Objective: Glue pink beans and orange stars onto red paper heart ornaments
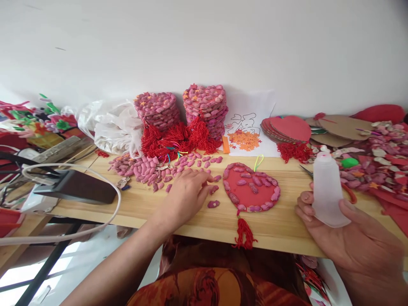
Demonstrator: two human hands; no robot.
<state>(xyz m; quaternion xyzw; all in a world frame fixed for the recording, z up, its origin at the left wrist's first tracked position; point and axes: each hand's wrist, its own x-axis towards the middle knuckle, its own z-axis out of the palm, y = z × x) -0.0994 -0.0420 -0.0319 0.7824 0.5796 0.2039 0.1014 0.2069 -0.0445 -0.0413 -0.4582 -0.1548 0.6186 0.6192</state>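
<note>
One frosted bottle (pixel 328 191) is gripped nearly upright in the right hand (pixel 360 238); the left hand (pixel 188 193), fingers loosely bent, is among loose pink peanuts (pixel 143 170), and whether it pinches one I cannot tell. Between the hands, a peanut-rimmed red card (pixel 247 197) lies on the bench (pixel 200 227), tassel (pixel 245 233) toward the near edge.

Lighting: bright, diffuse; white wall (pixel 191 46) softly lit, floor (pixel 79 259) washed out at lower left. Shadows: faint, cast behind peanut-trimmed heart stacks (pixel 205 106). Distortion: outer edges visibly stretched; upper right corner darkened. Fine detail slightly softened.
</note>
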